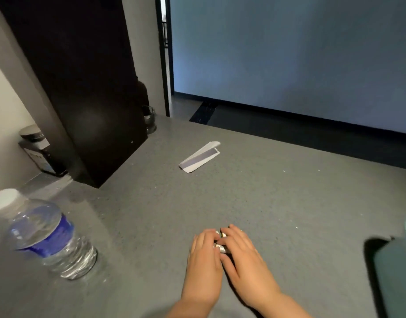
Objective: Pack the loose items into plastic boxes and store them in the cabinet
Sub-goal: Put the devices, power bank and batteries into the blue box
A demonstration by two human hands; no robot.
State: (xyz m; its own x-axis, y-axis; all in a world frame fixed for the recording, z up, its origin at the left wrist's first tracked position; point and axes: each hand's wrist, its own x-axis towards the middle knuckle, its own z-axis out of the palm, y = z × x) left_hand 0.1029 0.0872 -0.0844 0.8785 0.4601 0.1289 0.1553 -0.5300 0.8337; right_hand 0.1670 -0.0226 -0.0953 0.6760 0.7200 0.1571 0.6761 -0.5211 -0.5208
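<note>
Both hands are working side by side on the near grey counter (277, 191): left hand (203, 262) and right hand (241, 253), fingers curled, are gripping a small bundle of loose items (221, 245) between them. Folded paper (198, 157) is lying farther back; water bottle (48, 235) is standing near left.

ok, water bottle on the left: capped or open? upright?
Capped and upright. The water bottle stands on its base on the grey counter, white cap on top. Neither hand touches it. The fill level cannot be told.
</note>
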